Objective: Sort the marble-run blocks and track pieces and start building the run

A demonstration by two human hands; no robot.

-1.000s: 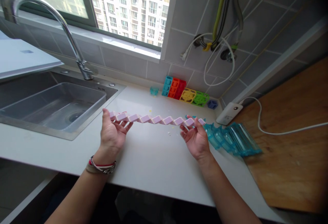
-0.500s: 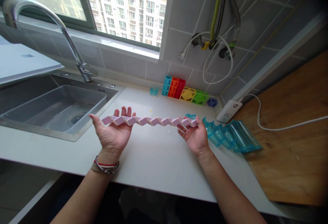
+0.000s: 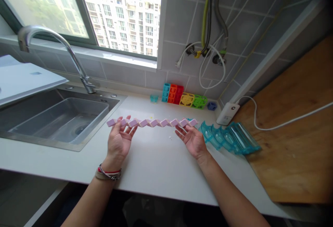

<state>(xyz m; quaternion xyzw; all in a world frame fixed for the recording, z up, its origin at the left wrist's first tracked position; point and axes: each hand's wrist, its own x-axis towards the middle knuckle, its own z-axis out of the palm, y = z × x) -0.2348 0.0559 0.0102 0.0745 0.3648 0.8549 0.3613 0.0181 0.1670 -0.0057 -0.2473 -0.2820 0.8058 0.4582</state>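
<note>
Lilac zigzag strip (image 3: 155, 123) is held near both ends, raised over the worktop (image 3: 153, 171) and stretched roughly level from side to side. By the left hand (image 3: 119, 145), the grip is closed on the strip, thumb in front and fingers behind, with the end segment left jutting out past the thumb. By the right hand (image 3: 194, 142), the other end is pinched between thumb and fingers.

Half a second ago the left palm was spread, the strip merely laid across it with the thumb away; now the thumb has been brought back onto it. The strip's line has been kept nearly straight, so firmer control of both ends, ready for handling, can be judged to have been regained.

Just beyond the right hand, a clear teal ridged piece (image 3: 221, 138) is seen on the worktop, with a white plug-in box (image 3: 228, 113) behind it and a wooden board (image 3: 283, 161) to the right. Farther back, blue, orange, red, yellow and green blocks (image 3: 186, 98) are lined up by the tiled wall (image 3: 135, 76). At the left, a plastic tub (image 3: 90, 111) is set within the sink (image 3: 83, 143).
</note>
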